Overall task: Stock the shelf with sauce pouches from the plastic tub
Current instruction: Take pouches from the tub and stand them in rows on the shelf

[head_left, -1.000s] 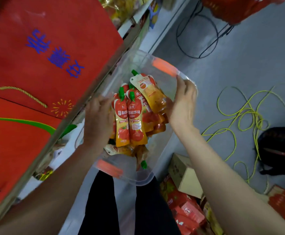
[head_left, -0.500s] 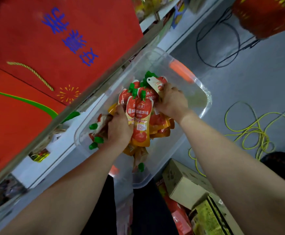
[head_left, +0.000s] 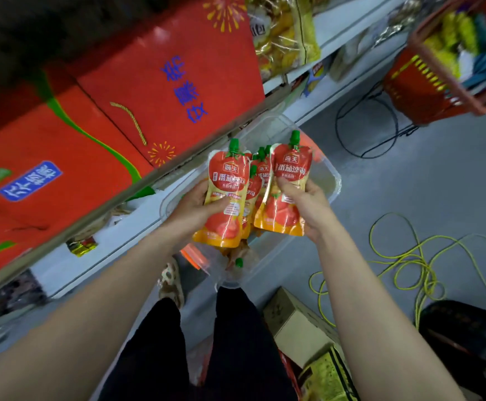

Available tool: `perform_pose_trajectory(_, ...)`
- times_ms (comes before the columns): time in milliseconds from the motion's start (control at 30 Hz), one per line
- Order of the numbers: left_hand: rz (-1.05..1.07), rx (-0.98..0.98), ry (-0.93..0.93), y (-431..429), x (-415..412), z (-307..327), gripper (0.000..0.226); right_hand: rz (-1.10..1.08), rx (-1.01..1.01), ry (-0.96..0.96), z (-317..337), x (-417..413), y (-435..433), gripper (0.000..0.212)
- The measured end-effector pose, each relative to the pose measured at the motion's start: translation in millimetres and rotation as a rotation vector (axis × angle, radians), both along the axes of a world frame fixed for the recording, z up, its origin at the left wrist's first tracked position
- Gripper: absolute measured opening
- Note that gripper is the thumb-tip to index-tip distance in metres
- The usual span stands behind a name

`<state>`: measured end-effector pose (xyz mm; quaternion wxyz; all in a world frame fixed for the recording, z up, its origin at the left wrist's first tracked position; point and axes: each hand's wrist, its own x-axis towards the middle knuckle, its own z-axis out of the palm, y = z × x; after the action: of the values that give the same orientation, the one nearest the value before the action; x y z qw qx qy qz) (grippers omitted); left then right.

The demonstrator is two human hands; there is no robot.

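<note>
Step in hand: pick-up done, transfer pending. My left hand (head_left: 195, 211) grips one sauce pouch (head_left: 227, 195), my right hand (head_left: 308, 209) grips a second pouch (head_left: 289, 186), and more are fanned between them, all held above the plastic tub (head_left: 334, 183). Count: five green caps (head_left: 234, 143) in the bunch, so likely five pouches, plus one tub with at least one more cap low inside. Next move, I judge: carry the bunch left to the shelf (head_left: 114, 201) and find a free spot, none visible to me.
</note>
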<state>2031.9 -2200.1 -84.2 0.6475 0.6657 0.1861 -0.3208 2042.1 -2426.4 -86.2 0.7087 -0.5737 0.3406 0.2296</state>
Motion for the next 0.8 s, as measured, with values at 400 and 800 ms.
perform_pose_trajectory(400, 0.115, -0.117, -0.397, 95.1, -80.1, 142.3, 0.030, 0.054, -0.119, -0.440, 145.7, -62.7, 93.7, 0.026)
perform_pose_trajectory(800, 0.410, -0.111, -0.733, 277.9, -192.8, 276.4, 0.033, 0.269, -0.104, -0.851, 281.8, -127.2, 288.8, 0.012)
